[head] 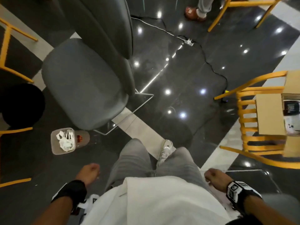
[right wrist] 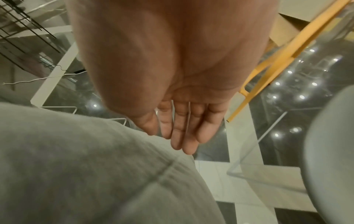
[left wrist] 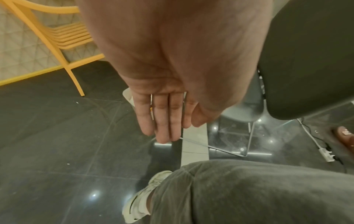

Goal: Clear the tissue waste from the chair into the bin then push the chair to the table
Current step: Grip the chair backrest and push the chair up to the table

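The grey upholstered chair [head: 84, 88] stands on the dark floor ahead and to my left, and its seat bears nothing. Just in front of it on the floor is a small pale bin [head: 55, 143] holding crumpled white tissue [head: 65, 143]. My left hand [head: 90, 171] hangs by my left thigh, a little nearer to me than the bin, fingers relaxed and empty. In the left wrist view that left hand [left wrist: 162, 121] points down at the floor beside the chair seat [left wrist: 306, 60]. My right hand [head: 213, 176] hangs empty by my right thigh; in the right wrist view the right hand [right wrist: 182, 128] has loose, straight fingers.
Yellow slatted chairs stand at the left [head: 9, 51] and right [head: 253, 120], the right one carrying a cardboard box [head: 270, 116]. A power strip [head: 189, 42] and cables lie on the floor beyond. A black round object [head: 21, 104] is at the left. Another person's shoe [head: 193, 13] is far ahead.
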